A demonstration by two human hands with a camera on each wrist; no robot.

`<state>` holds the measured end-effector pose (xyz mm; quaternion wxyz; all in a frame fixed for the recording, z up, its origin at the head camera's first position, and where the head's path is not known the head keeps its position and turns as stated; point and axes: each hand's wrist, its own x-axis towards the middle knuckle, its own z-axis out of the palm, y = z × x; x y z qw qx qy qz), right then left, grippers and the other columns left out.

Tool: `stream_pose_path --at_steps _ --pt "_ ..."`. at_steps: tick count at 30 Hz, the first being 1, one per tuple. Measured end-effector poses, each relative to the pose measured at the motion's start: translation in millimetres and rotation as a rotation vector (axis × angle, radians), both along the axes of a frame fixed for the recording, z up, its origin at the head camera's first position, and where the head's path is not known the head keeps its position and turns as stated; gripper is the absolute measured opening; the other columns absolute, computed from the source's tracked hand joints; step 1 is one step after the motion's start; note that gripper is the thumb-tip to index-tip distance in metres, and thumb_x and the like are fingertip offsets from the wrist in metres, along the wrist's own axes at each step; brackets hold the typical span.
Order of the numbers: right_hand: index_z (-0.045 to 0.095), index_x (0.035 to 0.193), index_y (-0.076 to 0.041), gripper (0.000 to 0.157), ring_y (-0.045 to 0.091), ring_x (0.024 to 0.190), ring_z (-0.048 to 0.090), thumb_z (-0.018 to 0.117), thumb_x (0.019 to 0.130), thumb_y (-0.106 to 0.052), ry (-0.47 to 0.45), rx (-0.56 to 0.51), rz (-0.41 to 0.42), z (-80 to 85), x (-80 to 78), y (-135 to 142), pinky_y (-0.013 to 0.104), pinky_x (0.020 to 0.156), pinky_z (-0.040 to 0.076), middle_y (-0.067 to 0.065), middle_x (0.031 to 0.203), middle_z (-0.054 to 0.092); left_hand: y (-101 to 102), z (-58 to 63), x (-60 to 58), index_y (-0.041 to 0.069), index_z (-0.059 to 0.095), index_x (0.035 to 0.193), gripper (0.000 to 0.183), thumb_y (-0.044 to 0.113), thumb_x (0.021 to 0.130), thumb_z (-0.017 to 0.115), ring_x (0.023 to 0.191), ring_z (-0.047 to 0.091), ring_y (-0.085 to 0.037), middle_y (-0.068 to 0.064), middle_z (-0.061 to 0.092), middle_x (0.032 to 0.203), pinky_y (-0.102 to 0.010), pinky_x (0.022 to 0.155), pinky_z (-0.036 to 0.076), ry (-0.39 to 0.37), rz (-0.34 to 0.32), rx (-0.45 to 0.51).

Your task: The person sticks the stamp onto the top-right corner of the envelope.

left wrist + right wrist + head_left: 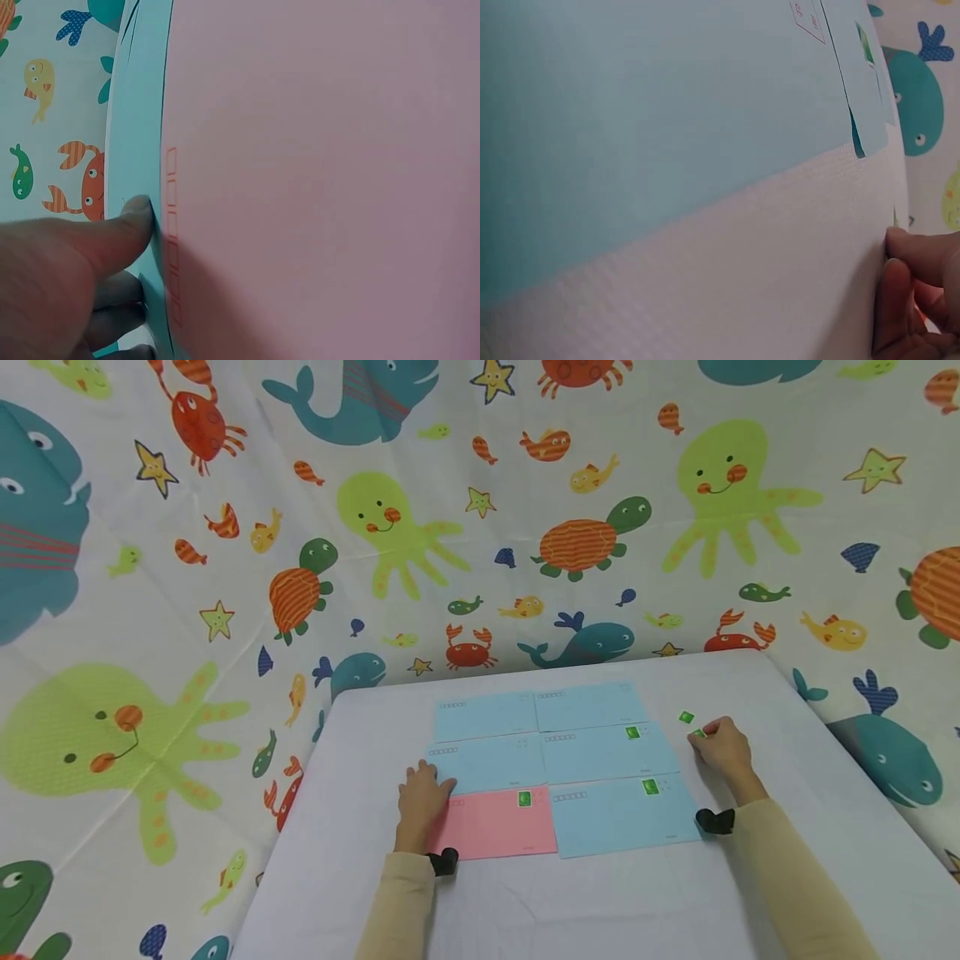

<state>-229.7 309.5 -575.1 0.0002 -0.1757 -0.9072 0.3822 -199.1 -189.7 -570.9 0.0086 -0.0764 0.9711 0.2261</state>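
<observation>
My left hand (422, 802) rests at the left edges of the pink envelope (498, 833) and the blue envelope (491, 766) above it. In the left wrist view its thumb (124, 232) lies on the blue one. At the right side of the table, my right hand (723, 750) pinches a small green stamp (698, 733) between thumb and fingertips. A loose green stamp (686, 717) lies just beyond it. Green stamps are on the pink envelope, the middle right blue envelope (600, 756) and the lower right blue envelope (618, 818), at their upper right.
Two blue envelopes, the back left (483, 717) and the back right (588, 706), carry no stamp. All the envelopes lie edge to edge in two columns on a white-covered table (570, 910). A curtain (465, 543) printed with sea animals hangs behind and beside it.
</observation>
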Motion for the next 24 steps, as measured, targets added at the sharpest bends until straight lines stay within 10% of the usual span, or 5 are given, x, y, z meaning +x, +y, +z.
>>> stream_pose_path --at_steps 24 --pt "0.047 0.126 0.015 0.042 0.034 0.089 0.059 0.049 0.100 -0.019 0.059 -0.026 -0.004 -6.9 5.4 5.3 0.029 0.066 0.045 0.028 0.105 0.056 0.9 -4.9 4.7 -0.010 0.053 0.137 0.062 0.029 0.093 0.071 0.140 0.041 -0.051 -0.033 0.047 0.148 -0.064 0.113 0.035 0.037 0.002 -0.017"
